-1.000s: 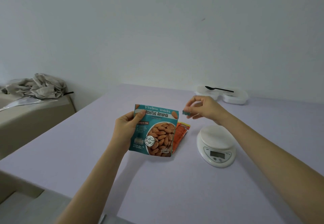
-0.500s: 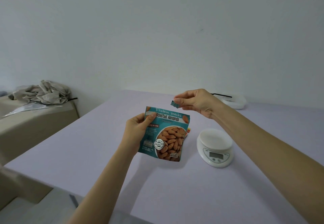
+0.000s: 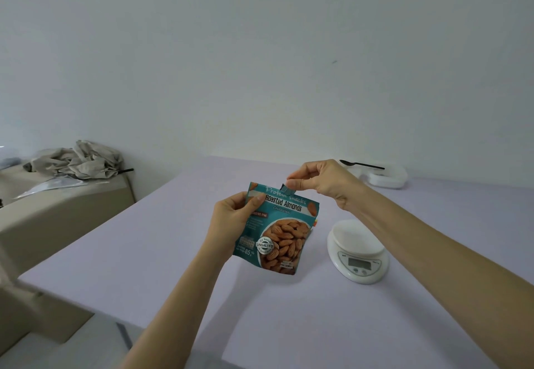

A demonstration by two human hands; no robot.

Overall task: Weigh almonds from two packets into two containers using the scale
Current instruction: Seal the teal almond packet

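The teal almond packet [image 3: 277,225] is held upright above the lilac table [image 3: 179,253], left of the white scale [image 3: 357,251]. The left hand [image 3: 234,220] grips its left edge, fingers closed round it. The right hand [image 3: 320,181] pinches a torn strip [image 3: 286,188] at the packet's top edge. Two white containers [image 3: 387,176] with a black spoon [image 3: 361,164] across them sit at the far right of the table.

teal almond packet [image 3: 277,230] reads "Protein snacks", "Roasted Almonds", "UNSALTED" seal, "85", scale display blank

Both forearms bare, no sleeves; hands [image 3: 231,218] bare, ungloved
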